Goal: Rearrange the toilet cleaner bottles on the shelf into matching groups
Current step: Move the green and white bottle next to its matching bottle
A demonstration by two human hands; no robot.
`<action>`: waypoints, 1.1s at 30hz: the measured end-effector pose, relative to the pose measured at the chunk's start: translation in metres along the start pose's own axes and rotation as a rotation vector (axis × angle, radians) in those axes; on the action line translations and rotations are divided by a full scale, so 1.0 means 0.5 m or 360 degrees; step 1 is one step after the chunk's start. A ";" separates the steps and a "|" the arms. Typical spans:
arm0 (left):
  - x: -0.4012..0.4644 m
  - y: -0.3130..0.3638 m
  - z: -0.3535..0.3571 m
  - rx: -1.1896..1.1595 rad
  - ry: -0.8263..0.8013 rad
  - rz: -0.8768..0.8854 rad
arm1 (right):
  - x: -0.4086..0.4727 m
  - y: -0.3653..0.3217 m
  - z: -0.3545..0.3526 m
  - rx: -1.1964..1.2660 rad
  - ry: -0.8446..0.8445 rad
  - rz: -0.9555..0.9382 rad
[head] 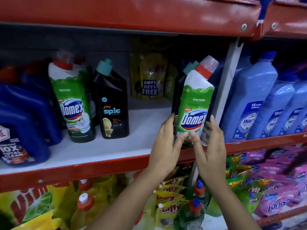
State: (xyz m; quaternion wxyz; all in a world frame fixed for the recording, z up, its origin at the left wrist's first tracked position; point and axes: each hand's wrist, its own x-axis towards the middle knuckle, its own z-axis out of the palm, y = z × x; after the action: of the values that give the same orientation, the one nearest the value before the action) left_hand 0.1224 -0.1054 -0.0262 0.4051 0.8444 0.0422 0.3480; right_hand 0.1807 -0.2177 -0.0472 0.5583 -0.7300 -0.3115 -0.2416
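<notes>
A green Domex bottle (194, 103) with a red-and-white cap stands slightly tilted at the right end of the white shelf (108, 146). My left hand (166, 143) grips its lower left side, and my right hand (211, 143) grips its lower right side; both thumbs rest on the front label. Right behind it a black bottle with a teal cap (188, 68) is mostly hidden. A second green Domex bottle (73, 103) stands at the left, with a black Spic bottle (114, 105) beside it. Dark blue bottles (25, 123) fill the far left.
Yellow pouches (152, 78) lean at the back of the shelf. A grey upright post (227, 83) divides off light-blue bottles (252, 100) on the right. The red upper shelf (132, 14) hangs low overhead. Yellow bottles and Giffy pouches (169, 208) crowd the shelf below.
</notes>
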 end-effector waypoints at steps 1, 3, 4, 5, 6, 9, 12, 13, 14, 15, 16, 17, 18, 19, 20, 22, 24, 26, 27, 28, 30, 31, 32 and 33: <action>0.008 0.001 0.005 -0.0132 0.0025 -0.0031 | 0.008 -0.003 -0.003 0.0101 -0.0010 0.0034; 0.018 0.002 0.010 -0.0247 0.0108 -0.0100 | 0.022 -0.008 -0.010 0.0244 -0.0018 0.0055; 0.020 0.004 0.010 -0.0283 0.0139 -0.0127 | 0.027 -0.008 -0.014 0.0295 -0.0021 0.0064; 0.020 0.007 0.011 -0.0323 0.0159 -0.0141 | 0.030 -0.008 -0.018 0.0344 -0.0029 0.0083; 0.019 0.009 0.010 -0.0354 0.0173 -0.0142 | 0.033 -0.006 -0.022 0.0389 -0.0034 0.0109; 0.016 0.015 0.009 -0.0360 0.0213 -0.0120 | 0.040 -0.002 -0.026 0.0494 -0.0031 0.0189; 0.012 0.021 0.006 -0.0377 0.0250 -0.0122 | 0.048 -0.007 -0.026 0.0610 -0.0039 0.0265; 0.010 0.023 0.003 -0.0394 0.0258 -0.0124 | 0.050 -0.012 -0.026 0.0633 -0.0049 0.0276; 0.007 0.025 -0.001 -0.0411 0.0265 -0.0124 | 0.051 -0.016 -0.027 0.0640 -0.0055 0.0280; 0.004 0.027 -0.006 -0.0427 0.0273 -0.0118 | 0.051 -0.022 -0.026 0.0643 -0.0063 0.0281; 0.002 0.029 -0.012 -0.0438 0.0281 -0.0106 | 0.050 -0.028 -0.025 0.0641 -0.0071 0.0278; -0.001 0.030 -0.019 -0.0445 0.0293 -0.0090 | 0.049 -0.034 -0.023 0.0645 -0.0077 0.0274; -0.002 0.031 -0.027 -0.0446 0.0305 -0.0070 | 0.047 -0.041 -0.019 0.0652 -0.0076 0.0268; -0.003 0.032 -0.036 -0.0445 0.0315 -0.0052 | 0.046 -0.048 -0.015 0.0666 -0.0070 0.0262; -0.005 0.033 -0.046 -0.0445 0.0322 -0.0038 | 0.044 -0.056 -0.010 0.0686 -0.0061 0.0254; -0.007 0.033 -0.066 -0.0448 0.0331 -0.0003 | 0.040 -0.071 0.002 0.0724 -0.0055 0.0238; -0.013 0.033 -0.089 -0.0455 0.0339 0.0027 | 0.033 -0.089 0.017 0.0743 -0.0062 0.0230; -0.021 0.029 -0.113 -0.0464 0.0361 0.0047 | 0.025 -0.108 0.034 0.0755 -0.0082 0.0213; -0.026 0.025 -0.126 -0.0463 0.0377 0.0056 | 0.022 -0.118 0.044 0.0766 -0.0093 0.0201; -0.031 0.022 -0.138 -0.0458 0.0390 0.0058 | 0.020 -0.126 0.054 0.0773 -0.0106 0.0192; -0.041 0.015 -0.165 -0.0442 0.0409 0.0050 | 0.013 -0.143 0.077 0.0769 -0.0140 0.0185; -0.048 0.012 -0.180 -0.0431 0.0421 0.0043 | 0.009 -0.152 0.089 0.0758 -0.0158 0.0182; -0.055 0.007 -0.197 -0.0416 0.0436 0.0035 | 0.003 -0.161 0.103 0.0751 -0.0174 0.0175; -0.061 0.004 -0.212 -0.0404 0.0452 0.0028 | -0.002 -0.169 0.115 0.0751 -0.0187 0.0169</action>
State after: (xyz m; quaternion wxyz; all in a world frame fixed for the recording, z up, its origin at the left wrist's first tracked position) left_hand 0.0329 -0.0479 0.0037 0.4952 0.7294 0.0472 0.4696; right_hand 0.1192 -0.1469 -0.0066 0.7061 -0.6077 -0.3524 -0.0896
